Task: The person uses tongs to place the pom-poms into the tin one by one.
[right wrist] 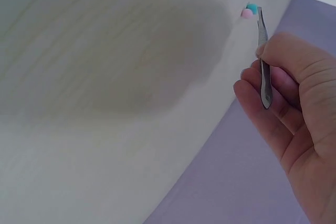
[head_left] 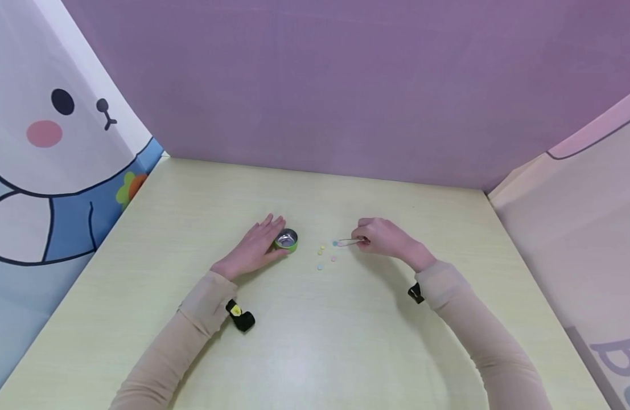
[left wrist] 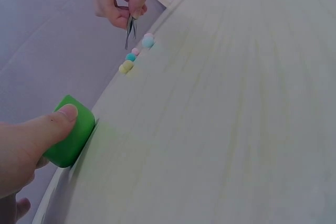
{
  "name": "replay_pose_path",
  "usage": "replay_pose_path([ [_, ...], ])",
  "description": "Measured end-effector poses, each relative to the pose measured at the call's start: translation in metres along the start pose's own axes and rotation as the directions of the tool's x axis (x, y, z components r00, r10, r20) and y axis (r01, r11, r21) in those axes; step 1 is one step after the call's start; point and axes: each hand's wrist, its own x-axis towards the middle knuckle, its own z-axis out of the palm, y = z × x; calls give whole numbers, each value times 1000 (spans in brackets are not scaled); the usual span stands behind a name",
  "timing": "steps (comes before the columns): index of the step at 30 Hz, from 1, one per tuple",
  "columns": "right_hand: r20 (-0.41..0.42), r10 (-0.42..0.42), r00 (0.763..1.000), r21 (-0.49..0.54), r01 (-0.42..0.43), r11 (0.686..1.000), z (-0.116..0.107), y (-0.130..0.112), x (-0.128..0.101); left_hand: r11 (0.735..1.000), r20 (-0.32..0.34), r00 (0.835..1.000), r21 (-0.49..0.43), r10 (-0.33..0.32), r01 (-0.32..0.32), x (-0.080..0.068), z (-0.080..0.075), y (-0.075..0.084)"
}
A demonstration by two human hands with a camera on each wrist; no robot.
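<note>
A small green cup [head_left: 287,240] with a shiny metal inside stands on the pale table [head_left: 315,319]. My left hand [head_left: 253,247] rests beside it, fingers straight, thumb [left wrist: 58,121] pressing the green cup [left wrist: 71,132] wall. My right hand [head_left: 383,236] pinches metal tweezers [head_left: 349,242], their tips by a blue pellet [head_left: 335,243]. Several small pastel pellets [head_left: 322,256] lie between the hands. In the right wrist view the tweezers [right wrist: 263,51] point at a teal and a pink pellet [right wrist: 249,10]. The left wrist view shows the tweezers [left wrist: 130,29] above the pellets [left wrist: 135,55].
Purple panel [head_left: 315,85] closes the back of the table. A cartoon-rabbit panel [head_left: 53,142] stands on the left, a pink-white panel [head_left: 576,216] on the right. Black wrist straps [head_left: 240,316] show on both sleeves.
</note>
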Motion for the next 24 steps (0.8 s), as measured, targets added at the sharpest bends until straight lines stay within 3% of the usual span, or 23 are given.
replay_pose_path([
  [15, -3, 1, 1000, 11, -1, 1000, 9, 4, -2, 1000, 24, 1000, -3, -14, 14, -2, -1, 0],
  [24, -13, -4, 1000, -35, 3, 999, 12, 2, 1, 1000, 29, 999, -6, -19, 20, -3, -2, 1],
])
